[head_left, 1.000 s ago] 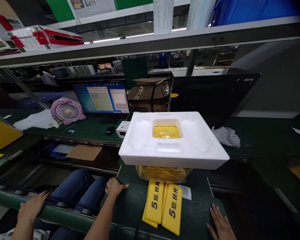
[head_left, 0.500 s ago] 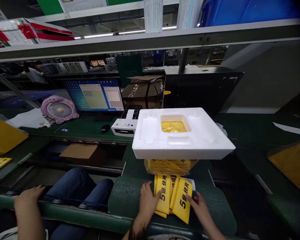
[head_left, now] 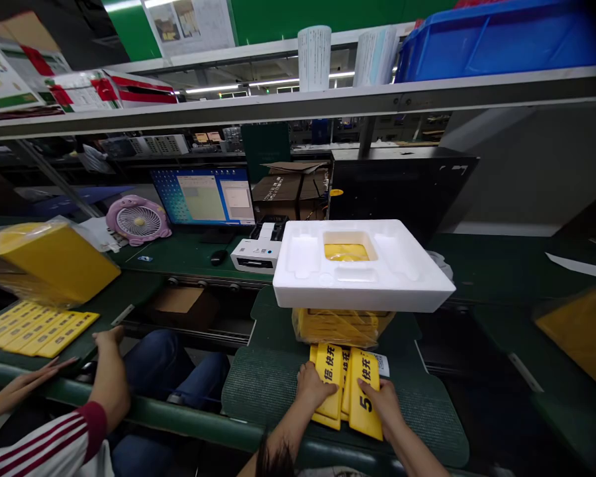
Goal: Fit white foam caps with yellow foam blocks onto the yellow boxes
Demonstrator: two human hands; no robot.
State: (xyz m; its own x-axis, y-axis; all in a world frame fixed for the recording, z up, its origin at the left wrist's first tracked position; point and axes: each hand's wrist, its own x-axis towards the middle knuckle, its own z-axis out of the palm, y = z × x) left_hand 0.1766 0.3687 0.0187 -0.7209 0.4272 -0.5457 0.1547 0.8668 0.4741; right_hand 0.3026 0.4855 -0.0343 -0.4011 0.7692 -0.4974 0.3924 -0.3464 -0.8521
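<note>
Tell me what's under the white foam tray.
Under the white foam tray is a clear plastic bag of yellow pieces. Its front shows, and yellow shows through the tray's opening; the tray covers the rest.

On the green mat [head_left: 263, 384] I see flat, oblong yellow packets [head_left: 330, 374] bunched in two overlapping groups side by side, their long edges running near to far. On the left I have one face up, its bold black characters partly covered, with another's yellow edge showing beneath it; the right packet [head_left: 365, 409] also shows its printed face, its near end angled right, and between them I make out more black print on yellow.
</note>
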